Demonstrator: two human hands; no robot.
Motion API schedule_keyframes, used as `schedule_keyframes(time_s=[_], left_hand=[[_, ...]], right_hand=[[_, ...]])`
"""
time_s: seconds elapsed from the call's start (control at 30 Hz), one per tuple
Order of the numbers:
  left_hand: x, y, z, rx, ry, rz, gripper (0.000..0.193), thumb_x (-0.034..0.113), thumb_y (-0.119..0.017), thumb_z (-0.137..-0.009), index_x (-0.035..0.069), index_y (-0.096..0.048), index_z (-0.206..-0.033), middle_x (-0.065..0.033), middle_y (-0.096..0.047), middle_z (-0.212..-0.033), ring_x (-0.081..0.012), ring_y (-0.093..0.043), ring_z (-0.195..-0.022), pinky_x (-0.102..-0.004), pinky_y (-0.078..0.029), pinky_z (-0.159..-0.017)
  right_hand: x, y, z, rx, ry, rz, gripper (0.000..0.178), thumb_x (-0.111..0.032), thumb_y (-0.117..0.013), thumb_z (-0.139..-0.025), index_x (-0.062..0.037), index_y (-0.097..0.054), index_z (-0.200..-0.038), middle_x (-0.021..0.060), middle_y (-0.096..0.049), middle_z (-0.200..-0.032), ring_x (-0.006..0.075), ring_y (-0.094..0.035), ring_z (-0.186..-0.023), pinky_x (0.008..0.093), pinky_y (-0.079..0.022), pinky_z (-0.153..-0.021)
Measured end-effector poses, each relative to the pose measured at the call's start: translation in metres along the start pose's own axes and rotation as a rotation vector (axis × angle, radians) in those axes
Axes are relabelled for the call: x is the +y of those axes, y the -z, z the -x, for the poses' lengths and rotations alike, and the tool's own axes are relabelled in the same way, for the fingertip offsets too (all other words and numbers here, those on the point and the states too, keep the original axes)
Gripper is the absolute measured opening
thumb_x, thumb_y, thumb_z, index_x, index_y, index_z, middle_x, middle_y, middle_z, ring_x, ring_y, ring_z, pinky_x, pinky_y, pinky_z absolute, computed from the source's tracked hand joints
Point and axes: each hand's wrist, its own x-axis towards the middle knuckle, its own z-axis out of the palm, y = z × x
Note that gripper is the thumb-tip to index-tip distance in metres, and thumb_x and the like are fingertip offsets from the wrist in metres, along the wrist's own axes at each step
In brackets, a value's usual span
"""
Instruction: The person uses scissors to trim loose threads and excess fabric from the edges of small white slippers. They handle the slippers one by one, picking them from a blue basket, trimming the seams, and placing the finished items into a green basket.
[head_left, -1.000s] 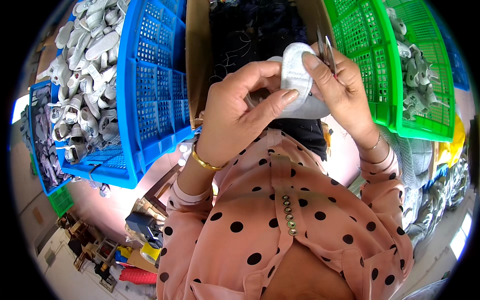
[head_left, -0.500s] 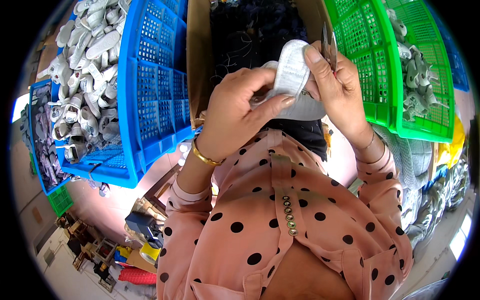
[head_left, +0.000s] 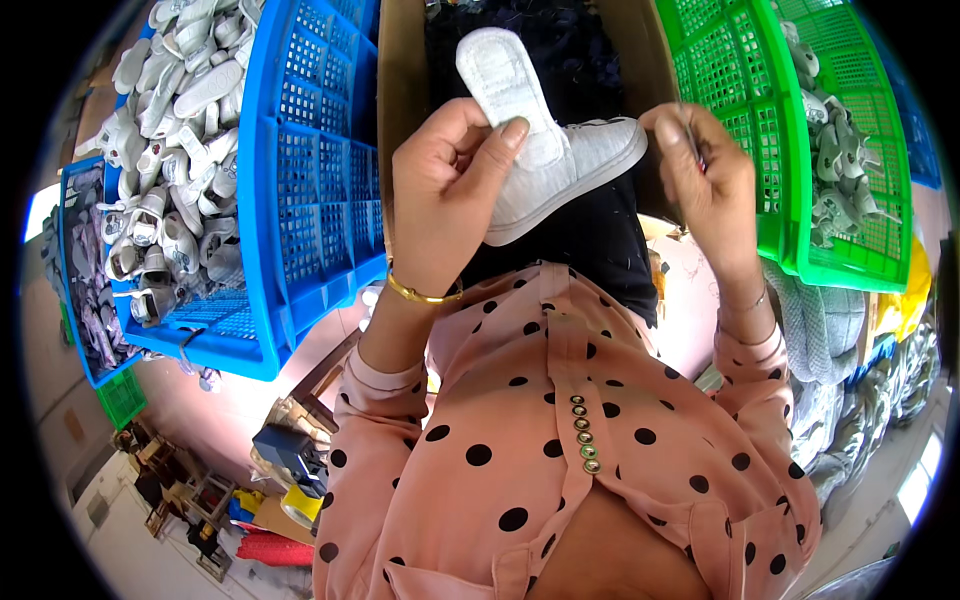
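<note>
My left hand (head_left: 440,185) pinches a small light-grey fabric shoe (head_left: 602,155) between thumb and fingers, at the base of its long raised flap (head_left: 497,70). The shoe lies tilted across the front of my body, its toe pointing right. Close to that toe, my right hand (head_left: 708,165) is closed around the thread snips (head_left: 692,135); only a small part of them shows between the fingers, and the blades cannot be made out now. Behind the shoe, a cardboard box (head_left: 400,90) holds dark material that I cannot identify.
On the left stands a blue plastic crate (head_left: 262,200) heaped with grey shoes (head_left: 180,160). A green crate (head_left: 790,200) on the right contains more grey shoes (head_left: 835,150). Another blue crate (head_left: 75,270) with purplish pieces sits at the far left.
My left hand has raised the shoe and turned it so its side and toe show. My right hand has come away from it to the right, and the snips' blades no longer show.
</note>
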Motion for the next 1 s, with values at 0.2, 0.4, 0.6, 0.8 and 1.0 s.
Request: schedule_keyframes(time_s=[0.2,0.4,0.6,0.8,1.0], left_hand=[[-0.018,-0.012,0.012,0.102,-0.254,-0.291,0.01,0.007,-0.07,-0.087,-0.001,-0.066,-0.092,-0.0059,-0.069,-0.08,-0.0042,-0.058,-0.064,-0.0193,-0.045,-0.056],[-0.028,-0.014,0.026,0.004,-0.834,-0.811,0.025,0.003,-0.072,-0.071,0.001,-0.069,-0.097,-0.0131,-0.07,-0.101,-0.0234,-0.067,-0.075,-0.0252,-0.052,-0.058],[-0.038,-0.014,0.024,-0.018,-1.135,-0.895,0.02,0.008,-0.07,-0.079,0.001,-0.069,-0.097,-0.0151,-0.07,-0.097,-0.0207,-0.064,-0.074,-0.0249,-0.053,-0.058],[-0.036,-0.006,0.025,-0.071,-1.025,-0.84,0.032,0.0,-0.072,-0.074,0.004,-0.068,-0.106,-0.0136,-0.069,-0.106,-0.0251,-0.063,-0.087,-0.0291,-0.053,-0.069],[-0.039,-0.003,0.02,-0.009,-0.912,-0.872,0.045,-0.01,-0.071,-0.064,0.003,-0.067,-0.107,-0.0099,-0.065,-0.1,-0.0261,-0.062,-0.084,-0.033,-0.053,-0.071]], right_hand=[[-0.019,-0.008,0.022,-0.175,-0.183,-0.411,0.025,-0.024,-0.062,-0.096,-0.0004,-0.061,-0.104,-0.0026,-0.054,-0.07,0.0037,-0.047,-0.059,0.0196,-0.039,-0.053],[-0.007,-0.03,0.042,-0.291,-0.264,-0.664,0.05,-0.046,-0.053,-0.097,0.0033,-0.062,-0.096,0.0007,-0.057,-0.077,0.0043,-0.052,-0.064,0.0184,-0.041,-0.058],[0.003,-0.02,0.03,-0.436,-0.488,-0.751,0.028,-0.027,-0.062,-0.093,0.001,-0.065,-0.097,-0.0006,-0.063,-0.082,0.0039,-0.056,-0.073,0.0193,-0.046,-0.068],[0.009,-0.029,0.03,-0.414,-0.355,-0.775,0.011,-0.007,-0.064,-0.089,-0.0004,-0.065,-0.097,-0.0022,-0.062,-0.082,0.0019,-0.053,-0.074,0.0186,-0.045,-0.069],[0.005,-0.034,0.031,-0.359,-0.227,-0.744,0.013,-0.002,-0.062,-0.089,0.0002,-0.063,-0.101,-0.0025,-0.061,-0.086,0.0022,-0.052,-0.077,0.019,-0.045,-0.071]])
